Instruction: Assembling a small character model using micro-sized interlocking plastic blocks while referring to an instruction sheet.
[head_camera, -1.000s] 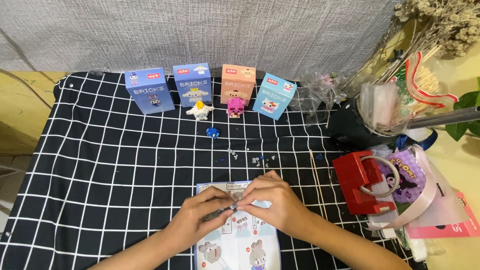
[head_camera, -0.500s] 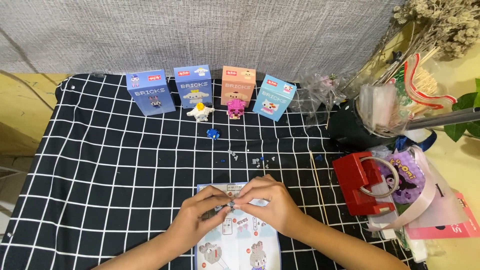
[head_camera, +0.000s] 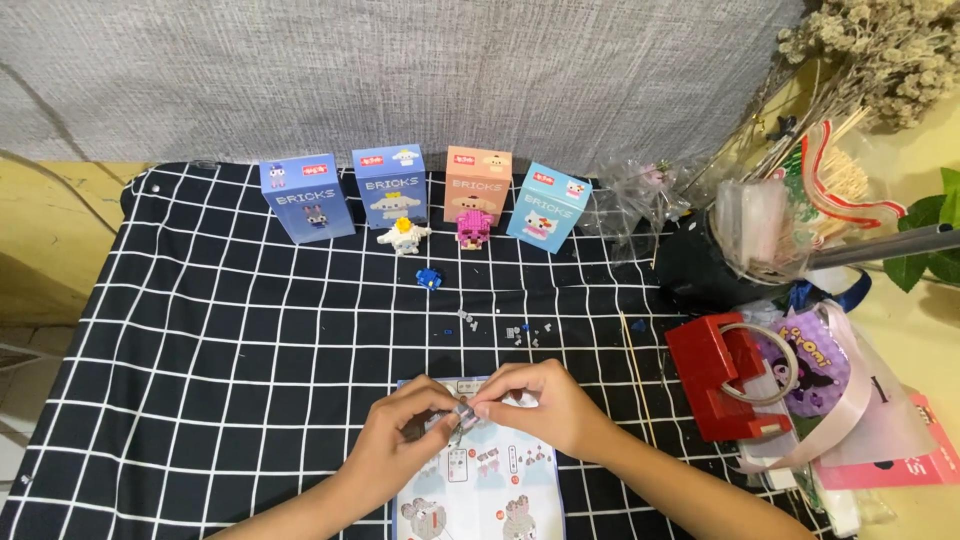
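Observation:
My left hand (head_camera: 398, 436) and my right hand (head_camera: 541, 404) meet over a printed instruction sheet (head_camera: 480, 490) near the table's front edge. Together their fingertips pinch a tiny grey brick piece (head_camera: 464, 412). A scatter of small loose bricks (head_camera: 520, 332) lies a little farther back on the cloth. A small blue brick part (head_camera: 429, 278) sits behind them. Two finished brick figures, one white (head_camera: 404, 236) and one pink (head_camera: 471, 227), stand in front of several upright brick boxes (head_camera: 391, 186).
A black cloth with a white grid (head_camera: 200, 360) covers the table. On the right are a red block-shaped object (head_camera: 716, 372), a purple printed bag (head_camera: 810, 360), clear plastic wrappers (head_camera: 640, 195), a dark pot (head_camera: 700, 262) and dried flowers (head_camera: 870, 50). A thin stick (head_camera: 636, 375) lies beside my right hand.
My hands stay over the sheet, shifting only slightly as the fingers work the small piece between them.

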